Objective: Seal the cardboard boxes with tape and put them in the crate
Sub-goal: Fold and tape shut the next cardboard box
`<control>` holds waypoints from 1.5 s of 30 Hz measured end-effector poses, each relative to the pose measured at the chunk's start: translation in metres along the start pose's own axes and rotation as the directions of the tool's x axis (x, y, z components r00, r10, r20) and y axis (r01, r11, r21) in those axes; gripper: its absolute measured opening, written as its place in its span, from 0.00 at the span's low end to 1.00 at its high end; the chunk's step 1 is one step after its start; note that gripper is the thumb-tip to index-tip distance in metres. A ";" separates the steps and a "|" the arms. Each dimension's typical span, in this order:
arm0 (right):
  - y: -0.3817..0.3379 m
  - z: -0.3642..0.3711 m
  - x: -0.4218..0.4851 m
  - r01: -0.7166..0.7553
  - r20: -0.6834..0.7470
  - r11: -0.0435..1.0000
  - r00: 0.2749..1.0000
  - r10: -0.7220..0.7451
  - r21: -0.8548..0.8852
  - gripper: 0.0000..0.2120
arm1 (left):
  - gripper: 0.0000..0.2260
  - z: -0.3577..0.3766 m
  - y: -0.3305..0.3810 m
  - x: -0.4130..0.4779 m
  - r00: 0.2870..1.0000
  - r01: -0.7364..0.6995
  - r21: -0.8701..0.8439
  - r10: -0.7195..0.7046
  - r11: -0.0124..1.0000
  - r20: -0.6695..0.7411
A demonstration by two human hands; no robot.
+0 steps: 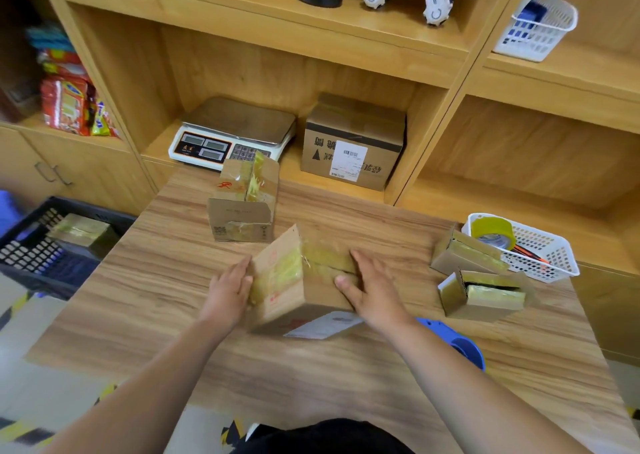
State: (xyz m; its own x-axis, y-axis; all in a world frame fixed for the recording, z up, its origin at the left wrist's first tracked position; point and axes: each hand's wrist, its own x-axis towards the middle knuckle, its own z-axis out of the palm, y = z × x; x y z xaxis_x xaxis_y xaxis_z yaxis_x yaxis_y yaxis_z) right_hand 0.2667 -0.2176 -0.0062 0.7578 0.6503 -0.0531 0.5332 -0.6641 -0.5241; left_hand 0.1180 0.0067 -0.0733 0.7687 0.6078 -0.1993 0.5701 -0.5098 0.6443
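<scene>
Head view: we see cardboard box at middle of table, yellow tape along top. Our left hand flat, fingers straight, pressing its left face; right hand flat on top, thumb on near face. Dark crate off table's left, one taped box inside.

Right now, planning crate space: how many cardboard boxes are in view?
6 boxes: one between left hand and right hand, one behind it, two by the white basket, one on the shelf beside the scale, one in the crate. Others may be hidden.
</scene>
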 end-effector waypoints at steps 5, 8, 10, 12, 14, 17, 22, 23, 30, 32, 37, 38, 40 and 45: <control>-0.008 0.001 -0.001 -0.011 0.016 0.988 1.000 0.014 -0.156 0.44 | 0.17 0.003 0.038 0.001 0.998 -0.055 -0.193 0.051 0.980 -0.022; -0.010 0.002 -0.004 -0.043 -0.021 0.983 0.999 0.040 -0.177 0.45 | 0.22 -0.002 0.066 -0.009 0.997 0.051 -0.530 -0.016 0.847 0.070; -0.011 0.004 -0.003 -0.047 -0.033 0.976 0.999 0.041 -0.213 0.44 | 0.29 -0.003 0.077 -0.013 0.983 0.104 -0.613 0.012 0.783 0.182; -0.011 0.007 -0.002 -0.024 -0.012 0.961 1.000 0.021 -0.275 0.44 | 0.37 -0.001 0.084 -0.013 0.966 0.101 -0.613 0.071 0.784 0.250; -0.010 0.010 0.000 0.032 0.030 0.939 0.999 -0.023 -0.341 0.44 | 0.42 0.006 0.089 -0.010 0.955 0.080 -0.549 0.093 0.832 0.280; -0.006 0.008 0.006 0.074 0.072 0.934 0.996 -0.052 -0.351 0.44 | 0.41 0.019 0.090 -0.006 0.963 -0.009 -0.475 0.135 0.880 0.232; -0.004 0.004 0.020 0.095 0.119 0.905 0.992 -0.050 -0.415 0.44 | 0.46 0.018 0.082 0.008 0.956 -0.024 -0.473 0.159 0.881 0.246; -0.005 0.004 0.023 0.086 0.112 0.899 0.993 -0.042 -0.429 0.43 | 0.46 0.015 0.081 0.012 0.953 -0.020 -0.477 0.161 0.879 0.256; -0.007 0.014 0.039 -0.004 0.013 0.907 1.000 0.010 -0.421 0.34 | 0.25 0.015 0.081 0.030 0.977 -0.056 -0.483 0.148 0.874 0.153; -0.006 0.016 0.042 -0.015 -0.006 0.903 1.000 0.014 -0.429 0.32 | 0.21 0.020 0.081 0.031 0.983 -0.074 -0.497 0.149 0.865 0.112; -0.021 0.026 0.049 -0.124 -0.034 0.879 0.992 0.122 -0.461 0.42 | 0.19 0.028 0.077 0.030 0.985 -0.130 -0.473 0.170 0.872 0.042; -0.025 0.028 0.050 -0.136 -0.043 0.874 0.990 0.131 -0.467 0.45 | 0.19 0.029 0.077 0.030 0.983 -0.139 -0.464 0.178 0.875 0.040; -0.028 0.030 0.049 -0.140 -0.056 0.865 0.990 0.129 -0.481 0.47 | 0.19 0.030 0.076 0.030 0.982 -0.147 -0.455 0.185 0.878 0.041; -0.023 0.025 0.046 -0.118 -0.027 0.861 0.992 0.121 -0.494 0.41 | 0.19 0.030 0.077 0.029 0.980 -0.158 -0.443 0.197 0.883 0.042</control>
State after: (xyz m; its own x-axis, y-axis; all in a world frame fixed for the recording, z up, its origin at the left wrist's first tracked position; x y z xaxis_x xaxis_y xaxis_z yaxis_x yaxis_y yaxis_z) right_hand 0.2801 -0.1633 -0.0184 0.8264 0.5553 -0.0932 0.5556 -0.8311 -0.0248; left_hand 0.1933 -0.0334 -0.0519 0.8773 0.4695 -0.0995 0.2533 -0.2767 0.9270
